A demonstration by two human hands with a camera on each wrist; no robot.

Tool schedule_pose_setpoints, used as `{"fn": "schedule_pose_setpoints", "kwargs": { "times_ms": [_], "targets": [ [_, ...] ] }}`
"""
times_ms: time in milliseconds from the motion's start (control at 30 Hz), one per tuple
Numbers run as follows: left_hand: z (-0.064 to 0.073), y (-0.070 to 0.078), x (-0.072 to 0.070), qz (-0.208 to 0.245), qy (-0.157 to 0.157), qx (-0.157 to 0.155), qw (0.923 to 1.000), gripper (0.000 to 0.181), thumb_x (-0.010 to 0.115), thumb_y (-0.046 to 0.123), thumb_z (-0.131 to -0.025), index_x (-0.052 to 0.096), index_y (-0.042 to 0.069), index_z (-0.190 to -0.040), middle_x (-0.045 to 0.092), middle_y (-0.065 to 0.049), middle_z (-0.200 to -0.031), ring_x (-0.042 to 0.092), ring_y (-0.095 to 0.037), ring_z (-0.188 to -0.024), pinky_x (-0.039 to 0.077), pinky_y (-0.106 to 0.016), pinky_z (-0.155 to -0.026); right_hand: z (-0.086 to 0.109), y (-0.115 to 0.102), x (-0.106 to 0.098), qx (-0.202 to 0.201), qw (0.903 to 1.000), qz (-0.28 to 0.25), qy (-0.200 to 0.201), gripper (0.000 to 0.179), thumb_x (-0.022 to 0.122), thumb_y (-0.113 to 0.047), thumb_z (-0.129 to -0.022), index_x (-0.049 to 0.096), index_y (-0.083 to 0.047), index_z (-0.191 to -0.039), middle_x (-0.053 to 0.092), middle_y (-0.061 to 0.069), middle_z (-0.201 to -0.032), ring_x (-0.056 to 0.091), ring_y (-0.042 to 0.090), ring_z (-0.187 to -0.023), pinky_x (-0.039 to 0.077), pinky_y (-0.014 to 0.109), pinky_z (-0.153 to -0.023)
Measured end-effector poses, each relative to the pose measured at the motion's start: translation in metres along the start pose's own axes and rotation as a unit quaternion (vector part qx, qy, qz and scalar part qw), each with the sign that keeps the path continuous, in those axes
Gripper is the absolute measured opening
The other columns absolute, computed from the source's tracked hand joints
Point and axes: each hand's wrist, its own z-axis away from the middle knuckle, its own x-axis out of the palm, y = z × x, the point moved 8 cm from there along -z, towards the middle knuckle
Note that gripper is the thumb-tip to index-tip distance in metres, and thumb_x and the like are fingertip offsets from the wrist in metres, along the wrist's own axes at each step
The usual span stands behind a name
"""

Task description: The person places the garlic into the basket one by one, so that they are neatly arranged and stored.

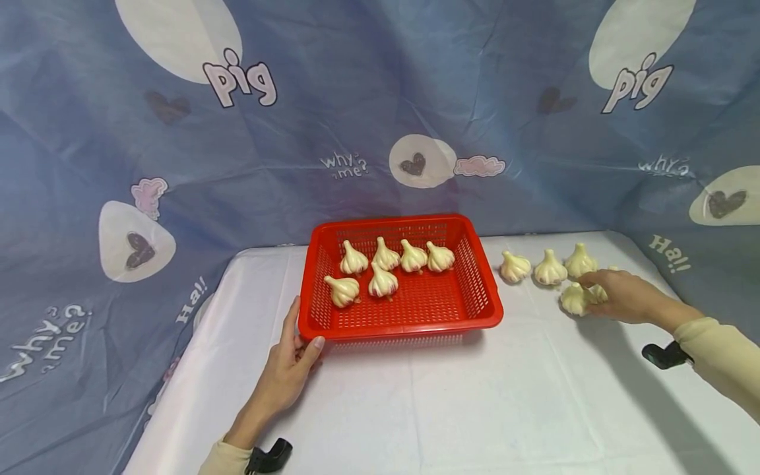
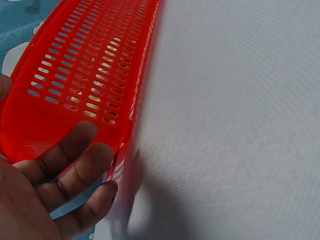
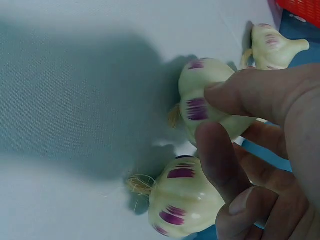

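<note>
My left hand (image 1: 285, 376) rests against the front left corner of a red plastic basket (image 1: 404, 330), its thumb by the front rim and index finger along the left side. In the left wrist view, its other fingers (image 2: 82, 170) lie loosely extended against the outer wall. At the right, my right hand (image 1: 629, 297) pinches a garlic bulb (image 1: 572, 300) between thumb and index finger. The right wrist view shows that bulb's purple-streaked base (image 3: 197, 107) close to the tablecloth. Another bulb (image 3: 185, 197) lies beside it, partly covered by the hand in the head view.
Inside the basket sit several garlic bulbs (image 1: 382, 282). More bulbs stand on the white cloth between basket and right hand, including one near the basket (image 1: 514, 266) and another (image 1: 550, 268) farther right. A blue patterned curtain (image 1: 356, 119) hangs behind the table.
</note>
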Motion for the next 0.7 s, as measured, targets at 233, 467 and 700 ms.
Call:
{"fn": "schedule_pose_setpoints", "kwargs": {
  "times_ms": [233,467,700],
  "targets": [
    [0.000,-0.001,0.002,0.001,-0.002,0.001,1.0000,0.084,0.062,0.019,-0.109,0.007,0.029,-0.172,0.063,-0.008,-0.072,0.055,-0.007,-0.060,0.047,-0.025,-0.062,0.001,0.000,0.000,-0.003,0.9999,0.007,0.010,0.063,0.095,-0.033,-0.078,0.071,0.003,-0.125,0.074,0.007,-0.103,0.070,0.032,-0.094,0.056,0.052,-0.078],
    [0.001,-0.003,0.002,-0.004,0.001,0.002,1.0000,0.084,0.062,0.019,-0.109,0.007,0.028,-0.172,0.066,-0.008,-0.075,0.058,-0.011,-0.062,0.048,-0.025,-0.063,0.002,0.002,0.005,0.001,0.9999,-0.012,0.000,0.059,0.093,-0.033,-0.080,0.072,0.000,-0.124,0.075,0.006,-0.103,0.069,0.024,-0.090,0.055,0.044,-0.075],
    [0.001,-0.002,0.001,0.001,-0.001,0.004,1.0000,0.085,0.062,0.020,-0.109,0.007,0.029,-0.172,0.064,-0.007,-0.074,0.055,-0.006,-0.060,0.047,-0.025,-0.062,0.003,0.006,0.014,0.039,0.9934,-0.098,-0.045,0.061,0.089,-0.030,-0.086,0.062,0.004,-0.130,0.071,0.030,-0.123,0.066,0.009,-0.062,0.053,0.027,-0.058]
  ]
}}
